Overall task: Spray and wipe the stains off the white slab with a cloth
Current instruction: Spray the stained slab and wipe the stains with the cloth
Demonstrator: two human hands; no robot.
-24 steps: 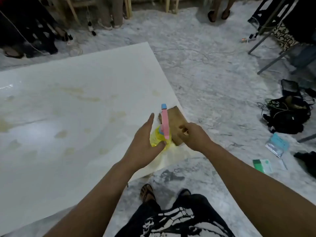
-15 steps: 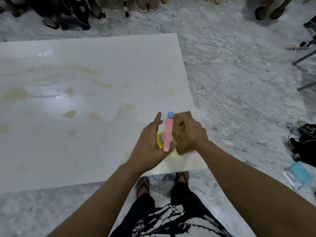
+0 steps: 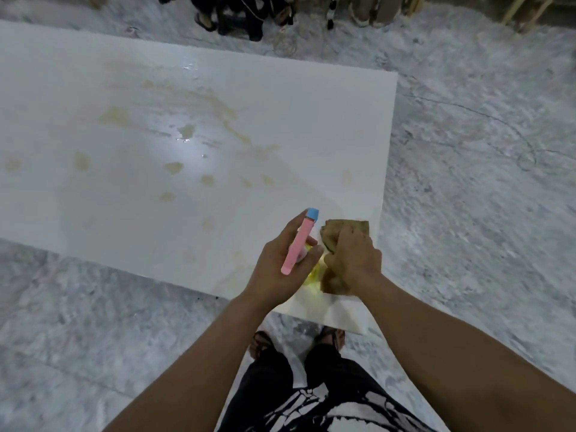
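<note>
A person stands at the lower right corner of a white slab (image 3: 280, 98) laid flat on a grey marbled floor (image 3: 467, 213), the left hand (image 3: 280, 269) wrapped around a spray bottle (image 3: 300, 241) with a pink head, blue nozzle tip and yellow body, the right hand (image 3: 353, 263) closed on a brown cloth (image 3: 346, 227) pressed to the slab just beside the bottle. The bottle looks like light, rigid plastic, best gripped round the neck as it is here, with a finger free for the trigger; how full it is cannot be told. The cloth appears soft and limp, likely to bunch under the palm, so a flat, spread press should serve better than a pinch. The slab reads as glossy and hard, with a bright glare patch left of centre, and probably slick once wet. Yellowish stains (image 3: 174, 166) dot the middle and left of the slab, well apart from the hands, with a longer streak toward the upper centre; most of the wiping seems not yet done. At the top of the frame, footwear and the feet of bystanders line the floor's edge, wooden legs stand at upper right, and a thin cable (image 3: 498, 120) trails across the floor at right. The person's sandalled feet (image 3: 330, 336) show below the slab's edge.
</note>
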